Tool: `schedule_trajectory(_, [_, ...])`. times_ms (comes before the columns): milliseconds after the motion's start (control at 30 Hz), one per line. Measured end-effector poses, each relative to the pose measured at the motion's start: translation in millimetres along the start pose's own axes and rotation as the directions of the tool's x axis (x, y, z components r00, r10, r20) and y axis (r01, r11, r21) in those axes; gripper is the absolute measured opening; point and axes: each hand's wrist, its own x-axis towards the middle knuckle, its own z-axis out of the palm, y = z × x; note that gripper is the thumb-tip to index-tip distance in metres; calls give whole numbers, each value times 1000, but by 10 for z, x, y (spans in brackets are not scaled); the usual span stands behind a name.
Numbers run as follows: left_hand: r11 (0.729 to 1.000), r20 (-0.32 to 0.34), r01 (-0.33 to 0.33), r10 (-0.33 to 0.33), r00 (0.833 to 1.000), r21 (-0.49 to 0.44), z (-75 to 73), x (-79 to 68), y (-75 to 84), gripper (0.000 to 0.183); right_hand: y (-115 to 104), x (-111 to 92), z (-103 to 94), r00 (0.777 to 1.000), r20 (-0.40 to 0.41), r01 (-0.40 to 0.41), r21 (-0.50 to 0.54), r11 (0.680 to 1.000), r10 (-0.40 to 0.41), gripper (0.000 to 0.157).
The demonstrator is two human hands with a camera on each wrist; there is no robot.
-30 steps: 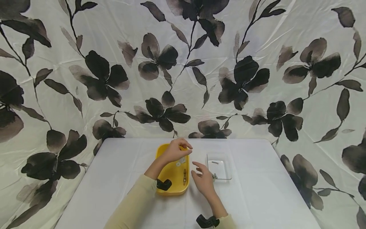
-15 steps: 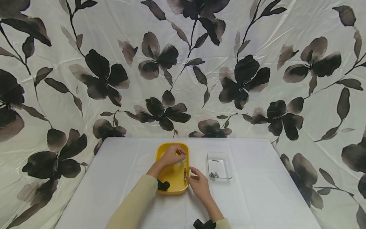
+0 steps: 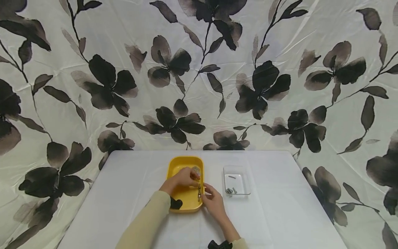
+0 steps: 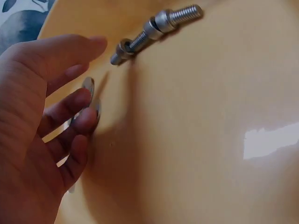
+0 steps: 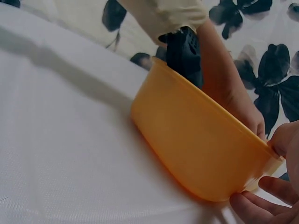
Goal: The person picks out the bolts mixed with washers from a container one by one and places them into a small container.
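The left grip [image 3: 184, 177] is now reaching lower across the yellow tray [image 3: 185, 209], on the near side of the discs [image 3: 196, 169], where half a second ago it was covering their far side. Its thumb and fingertips are coming close to the bolt [image 4: 161, 21], but a gap is showing in the left wrist view: the fingers are bending loosely, thumb standing apart, with no hold on the bolt. Whether the fingers are touching the discs, I cannot tell.

The right grip [image 3: 215, 202], a second ago hanging between the tray and the clear box [image 3: 249, 183], is now closing over the tray's right edge, one digit lying on the rim and others pressing the outer wall. It is apparently steadying the tray.

The bolt is staying put, lying lengthwise inside the tray beside the right wall, carrying several nuts. The screws [image 3: 229, 191] are remaining in the box on the counter [image 3: 267, 221]. With both grips now gathering at the bolt, the work is probably centring on it, though nothing is being lifted yet.
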Motion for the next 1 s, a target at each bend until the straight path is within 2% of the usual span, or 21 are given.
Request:
schedule_trajectory(133, [999,20,29,-30,999,17,36,15,-58,26,-170,-65,-4,999,31,9,44,999,-10,44])
schedule_trajectory(267, [997,32,62,-64,997,50,68,23,-81,21,-336,-129,-8,999,48,12,26,1000,-13,42])
schedule_trajectory(400, [997,-3,50,-50,999,60,72,15,-95,17,-375,-147,-12,999,34,15,42,999,-16,42])
schedule_trajectory(667, [1000,-81,7,-6,997,7,84,18,-182,23,-193,-90,-21,1000,8,-19,57,998,19,44])
schedule_trajectory(833, [999,-135,27,-31,990,-38,92,39,-216,19,2,-14,-4,1000,4,-11,65,998,11,46])
schedule_trajectory(1000, [997,-171,49,-57,984,-53,85,33,-204,18,72,6,0,1000,3,-27,91,995,27,47])
